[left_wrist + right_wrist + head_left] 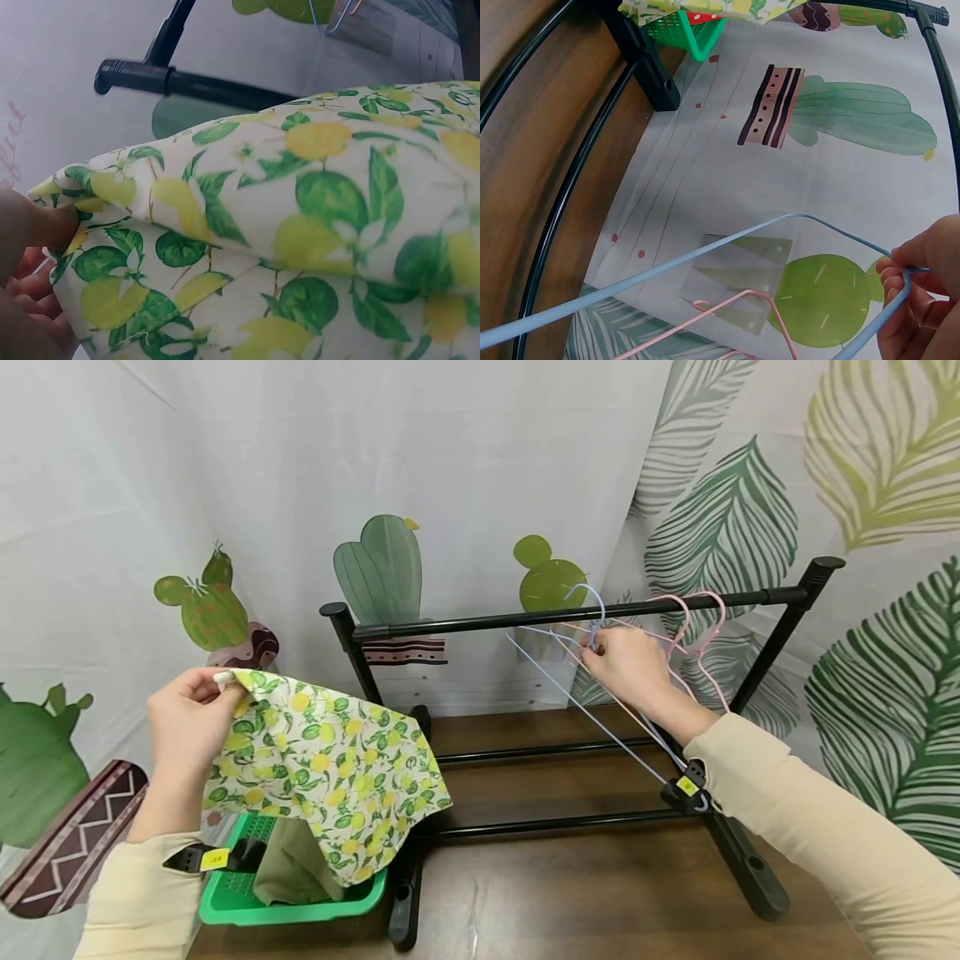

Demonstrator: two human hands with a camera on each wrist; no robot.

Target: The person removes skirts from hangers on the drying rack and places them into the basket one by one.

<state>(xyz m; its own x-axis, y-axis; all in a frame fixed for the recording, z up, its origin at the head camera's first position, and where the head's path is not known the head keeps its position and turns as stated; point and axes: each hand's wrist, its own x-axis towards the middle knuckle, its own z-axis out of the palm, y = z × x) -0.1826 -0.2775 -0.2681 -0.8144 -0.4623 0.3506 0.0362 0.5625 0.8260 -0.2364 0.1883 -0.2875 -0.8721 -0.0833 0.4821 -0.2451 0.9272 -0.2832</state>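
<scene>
My left hand pinches a corner of a white cloth printed with lemons and green leaves. The cloth hangs down to the right, over part of a green basket. My right hand grips a light blue hanger just below its hook, which rises at the rack's top bar. In the right wrist view, thumb and fingers close around the neck of the blue hanger. Pink hangers hang on the bar to the right of that hand.
Olive-green fabric lies in the basket, left of the rack's foot. The black rack stands on a brown wooden table, with two lower crossbars. Behind it hangs a curtain printed with cacti and leaves.
</scene>
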